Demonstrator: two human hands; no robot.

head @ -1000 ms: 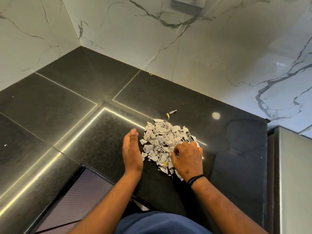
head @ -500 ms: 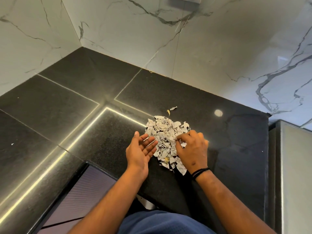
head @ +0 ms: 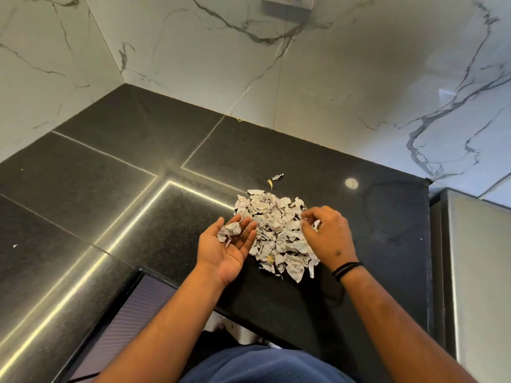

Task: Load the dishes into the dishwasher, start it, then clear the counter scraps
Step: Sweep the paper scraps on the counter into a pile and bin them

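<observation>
A heap of torn grey-white paper scraps (head: 276, 230) lies on the black stone counter (head: 138, 150). My left hand (head: 229, 244) lies palm up at the heap's left edge, fingers relaxed, with a few crumpled scraps (head: 229, 231) resting on its fingers. My right hand (head: 327, 233) hovers over the heap's right side, fingers curled down, pinching scraps at the fingertips. One stray scrap (head: 278, 176) and a small yellow bit (head: 269, 183) sit just behind the heap.
White marble walls (head: 304, 78) close the counter at the back and left. The counter's front edge steps inward near my body, with a dark ribbed panel (head: 132, 308) below. A grey steel surface (head: 481, 272) stands at the right.
My left hand turned from edge-on to palm up and now carries a few scraps. My right hand lifted off the heap's near side and shifted to its right side.
</observation>
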